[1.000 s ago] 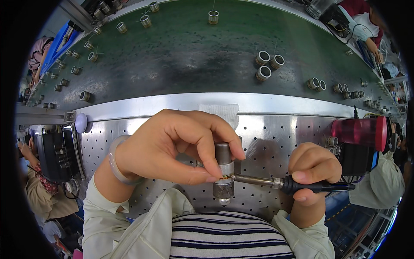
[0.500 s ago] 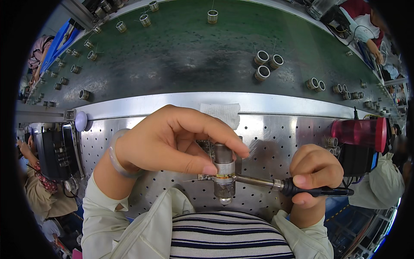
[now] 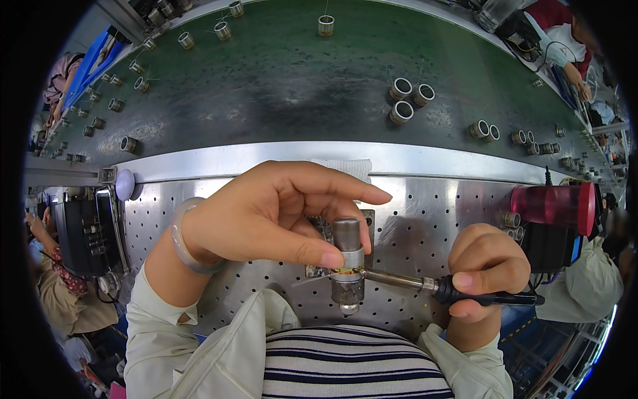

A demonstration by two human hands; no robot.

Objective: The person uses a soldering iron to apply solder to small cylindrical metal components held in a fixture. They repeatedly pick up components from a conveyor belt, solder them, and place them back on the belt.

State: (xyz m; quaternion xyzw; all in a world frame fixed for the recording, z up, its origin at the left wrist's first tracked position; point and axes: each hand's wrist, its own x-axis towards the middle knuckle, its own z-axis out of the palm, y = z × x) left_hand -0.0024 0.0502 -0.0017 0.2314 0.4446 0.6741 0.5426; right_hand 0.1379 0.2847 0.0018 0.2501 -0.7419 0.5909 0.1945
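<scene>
My left hand (image 3: 259, 213) curls around an upright dark metal post (image 3: 345, 230), its index finger stretched out above. Thumb and a finger behind pinch a silver metal ring (image 3: 357, 258) seated on that post. Fine yellowish wires (image 3: 344, 270) show at the ring's lower edge, beside my thumb tip. My right hand (image 3: 490, 256) is closed around the black handle of a soldering iron (image 3: 399, 279). The iron's tip points left and meets the ring's side by the wires. Below, the post ends in a rounded shiny tip.
A perforated metal worktop (image 3: 412, 199) lies under my hands. Beyond it runs a green conveyor belt (image 3: 279, 86) with several metal rings (image 3: 401, 113). A white cloth (image 3: 359, 167) lies behind my left hand. At right stand a pink cylindrical container (image 3: 551, 205) and small rings (image 3: 510, 219).
My left index finger has lifted off the post and straightened to the right. The thumb has shifted slightly right on the ring. My right hand and the soldering iron have barely moved.
</scene>
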